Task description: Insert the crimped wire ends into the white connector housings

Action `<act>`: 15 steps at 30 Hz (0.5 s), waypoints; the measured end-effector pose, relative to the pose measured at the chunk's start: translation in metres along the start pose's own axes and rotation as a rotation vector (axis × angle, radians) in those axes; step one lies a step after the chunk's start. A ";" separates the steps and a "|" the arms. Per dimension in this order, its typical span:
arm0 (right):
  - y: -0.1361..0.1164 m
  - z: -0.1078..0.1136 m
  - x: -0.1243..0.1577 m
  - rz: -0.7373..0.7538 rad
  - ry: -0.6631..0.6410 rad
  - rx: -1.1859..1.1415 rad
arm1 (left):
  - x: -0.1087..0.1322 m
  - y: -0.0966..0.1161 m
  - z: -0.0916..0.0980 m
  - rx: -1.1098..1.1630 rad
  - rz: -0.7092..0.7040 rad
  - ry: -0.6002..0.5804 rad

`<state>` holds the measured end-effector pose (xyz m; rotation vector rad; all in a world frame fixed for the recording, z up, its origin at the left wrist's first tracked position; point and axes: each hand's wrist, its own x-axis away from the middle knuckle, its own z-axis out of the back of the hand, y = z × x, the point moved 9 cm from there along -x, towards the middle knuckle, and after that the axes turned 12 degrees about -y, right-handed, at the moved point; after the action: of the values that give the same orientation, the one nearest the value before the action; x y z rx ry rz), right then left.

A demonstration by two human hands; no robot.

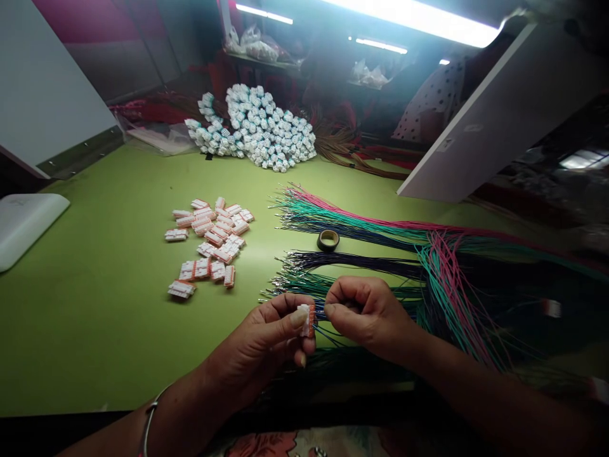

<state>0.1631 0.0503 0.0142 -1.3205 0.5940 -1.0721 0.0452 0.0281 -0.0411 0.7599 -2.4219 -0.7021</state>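
Between the thumb and fingers of my left hand (271, 330) is a white and orange connector housing (307, 320). Blue wires run out of its orange side toward the right. My right hand (368, 314) is closed in a pinch just right of the housing, with a thin wire at its fingertips. Whether that wire's end is inside the housing I cannot tell. Behind and under my hands lie bundles of green wires (304, 282) and dark wires (361, 259) with metal terminals at their left ends. Loose connector housings (214, 235) are scattered on the table to the left.
A roll of black tape (328, 240) lies between the wire bundles. Pink and teal wires (342, 216) stretch to the right. A heap of white connectors (271, 130) sits at the back of the green table (118, 304). White panels (466, 120) slant at both sides.
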 end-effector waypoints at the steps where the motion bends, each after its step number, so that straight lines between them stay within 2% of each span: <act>1: 0.001 -0.001 0.000 -0.012 -0.004 -0.018 | 0.000 0.001 0.000 -0.010 -0.001 0.009; 7: 0.006 -0.006 -0.003 -0.058 -0.036 -0.061 | 0.000 0.003 0.000 -0.074 -0.016 0.026; 15: -0.001 -0.009 0.001 -0.025 -0.034 0.032 | 0.002 0.002 -0.002 -0.125 -0.024 0.004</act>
<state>0.1553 0.0456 0.0130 -1.3184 0.5342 -1.0736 0.0446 0.0273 -0.0381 0.7404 -2.3438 -0.8512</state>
